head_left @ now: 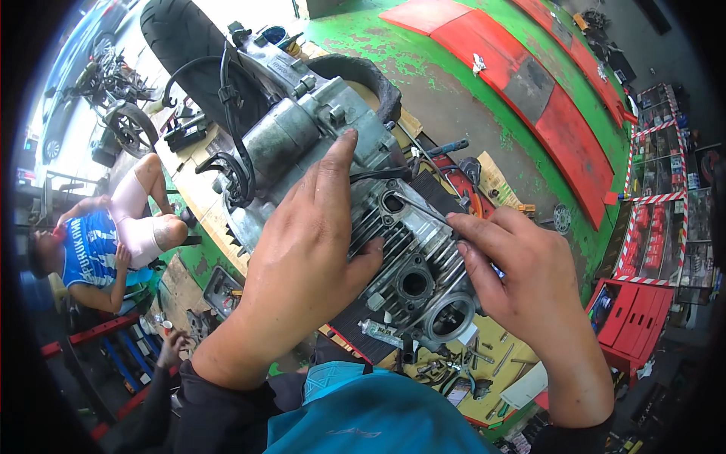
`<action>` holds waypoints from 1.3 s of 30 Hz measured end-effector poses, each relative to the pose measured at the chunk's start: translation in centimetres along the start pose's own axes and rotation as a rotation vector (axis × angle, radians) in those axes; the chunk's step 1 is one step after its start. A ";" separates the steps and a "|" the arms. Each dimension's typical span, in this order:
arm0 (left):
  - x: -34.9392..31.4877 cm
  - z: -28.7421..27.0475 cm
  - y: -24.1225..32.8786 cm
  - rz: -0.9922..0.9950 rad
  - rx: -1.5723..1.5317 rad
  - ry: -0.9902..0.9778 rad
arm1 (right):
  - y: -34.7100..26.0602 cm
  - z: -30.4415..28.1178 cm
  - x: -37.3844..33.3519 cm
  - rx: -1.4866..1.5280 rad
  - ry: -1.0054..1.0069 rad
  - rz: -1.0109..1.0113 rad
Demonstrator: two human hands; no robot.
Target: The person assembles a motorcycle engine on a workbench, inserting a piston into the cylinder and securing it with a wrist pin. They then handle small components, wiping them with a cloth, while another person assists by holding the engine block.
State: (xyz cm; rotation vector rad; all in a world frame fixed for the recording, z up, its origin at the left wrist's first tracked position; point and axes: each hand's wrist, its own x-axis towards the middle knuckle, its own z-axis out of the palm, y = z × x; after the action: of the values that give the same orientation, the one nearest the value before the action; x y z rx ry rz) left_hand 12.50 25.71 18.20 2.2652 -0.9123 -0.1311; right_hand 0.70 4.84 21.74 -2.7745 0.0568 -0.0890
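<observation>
A grey metal scooter engine (pixel 283 140) lies in front of me, its finned cylinder (pixel 378 234) and ports turned toward me. Across its casing rests my left hand (pixel 306 227), fingers stretched out and thumb by the fins. My right hand (pixel 518 261) pinches a slim metal tool (pixel 423 206) between thumb and fingers. The tool's far end reaches the small round opening (pixel 392 202) at the cylinder's upper side; whether it touches the rim I cannot tell. Below are a dark flanged port (pixel 414 283) and a wider round opening (pixel 451 318). My palm hides part of the casing.
A black tyre (pixel 178 57) stands behind the engine. Pliers and loose parts lie on the yellowish board (pixel 491 352), near a squeezed tube (pixel 378 331). A seated person (pixel 98 250) is at left, with another person's hand (pixel 174 346) below. Red ramps (pixel 522 91) and a red toolbox (pixel 635 321) stand right.
</observation>
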 end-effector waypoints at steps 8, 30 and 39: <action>0.0 0.0 0.0 0.012 -0.012 0.015 | 0.2 0.6 0.1 0.046 0.003 0.010; 0.0 0.2 -0.3 0.037 -0.012 0.036 | 0.2 0.7 0.4 0.183 -0.071 0.081; 0.0 0.2 -0.3 0.037 -0.005 0.048 | 0.0 0.5 0.6 0.133 -0.082 0.077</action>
State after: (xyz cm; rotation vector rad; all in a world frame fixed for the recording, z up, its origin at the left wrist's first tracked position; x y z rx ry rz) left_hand 12.53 25.73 17.84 2.2357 -0.9268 -0.0631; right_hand 1.36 5.03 21.31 -2.6362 0.1310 0.0399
